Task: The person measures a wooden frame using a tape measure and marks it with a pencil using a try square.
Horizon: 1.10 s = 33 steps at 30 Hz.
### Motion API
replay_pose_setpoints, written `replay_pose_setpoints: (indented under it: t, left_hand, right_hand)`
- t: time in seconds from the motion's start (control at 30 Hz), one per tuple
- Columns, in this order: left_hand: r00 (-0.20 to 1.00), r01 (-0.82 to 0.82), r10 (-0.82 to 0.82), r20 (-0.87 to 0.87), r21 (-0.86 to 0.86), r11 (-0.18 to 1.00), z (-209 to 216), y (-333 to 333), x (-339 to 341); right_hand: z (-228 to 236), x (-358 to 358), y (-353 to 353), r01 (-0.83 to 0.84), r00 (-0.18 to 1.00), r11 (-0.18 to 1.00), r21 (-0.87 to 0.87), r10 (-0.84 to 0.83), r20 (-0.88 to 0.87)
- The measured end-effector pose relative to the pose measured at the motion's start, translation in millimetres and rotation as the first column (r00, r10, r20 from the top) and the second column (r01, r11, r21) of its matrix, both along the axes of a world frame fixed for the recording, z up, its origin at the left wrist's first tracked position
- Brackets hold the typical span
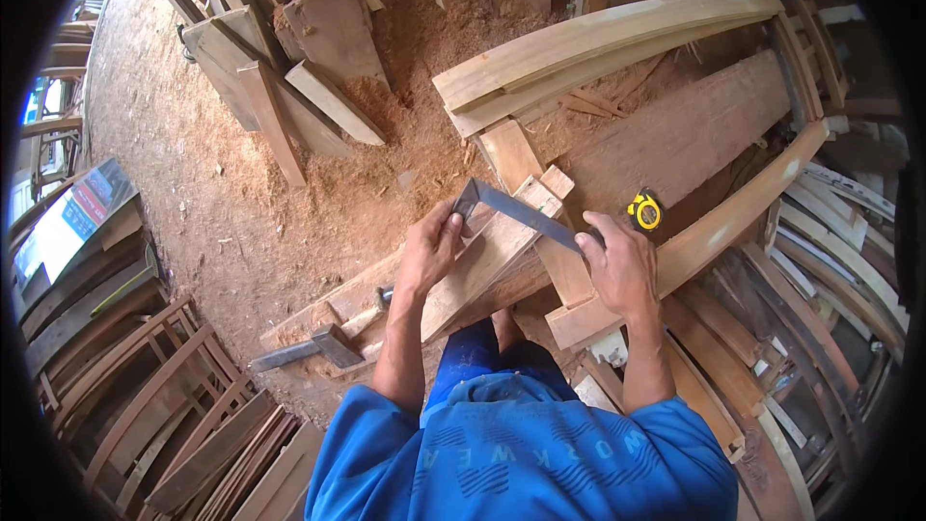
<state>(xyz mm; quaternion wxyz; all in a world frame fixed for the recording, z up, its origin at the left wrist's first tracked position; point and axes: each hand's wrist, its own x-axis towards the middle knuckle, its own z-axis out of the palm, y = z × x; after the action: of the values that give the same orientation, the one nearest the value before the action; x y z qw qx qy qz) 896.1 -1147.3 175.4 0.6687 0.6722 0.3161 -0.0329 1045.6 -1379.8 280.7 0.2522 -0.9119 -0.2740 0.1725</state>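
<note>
My left hand [434, 243] is closed on the dark stock end of a metal try square [526, 213]. Its grey blade slants down to the right, where my right hand [619, 260] pinches the far end between thumb and fingers. The square lies across the end of a pale wooden beam [487, 265]. Just beyond the blade, a short tenon-like wood end [557, 181] shows beside the crosspiece [567, 270] of a wooden frame. A yellow and black tape measure [644, 210] rests on a wide board to the right of my right hand.
A hammer [336, 345] and a dark metal tool [285, 356] lie at the beam's near left. The frame's curved far rail [608, 43] and near rail [714, 232] extend right. Offcuts [333, 101] stand in sawdust beyond. Stacked wood parts [159, 396] line both sides.
</note>
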Motion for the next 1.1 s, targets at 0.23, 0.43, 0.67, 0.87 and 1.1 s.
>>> replay_pose_setpoints:
  t: [0.23,0.43,0.67,0.87,1.1]
  left_hand:
    - [0.989,-0.094,0.016,0.147,0.541,0.835,-29,-18,3]
    - [0.933,-0.293,0.171,0.318,0.393,0.872,-63,-21,-9]
    - [0.933,0.202,-0.342,0.113,0.623,0.756,-8,-33,7]
    - [0.914,0.278,-0.403,0.033,0.674,0.685,5,-42,14]
    - [0.923,0.209,-0.373,0.094,0.692,0.691,-5,-48,26]
  right_hand:
    - [-33,8,5,-0.013,0.986,0.985,-0.174,-0.016,-0.164]
    - [-22,15,25,-0.102,0.980,0.994,-0.047,0.093,-0.178]
    - [-24,1,-20,-0.080,0.962,0.969,-0.235,0.014,-0.272]
    - [-49,-12,14,-0.045,0.999,0.983,0.178,0.044,0.013]
    - [-58,-10,28,-0.092,0.992,0.985,0.149,0.077,0.101]
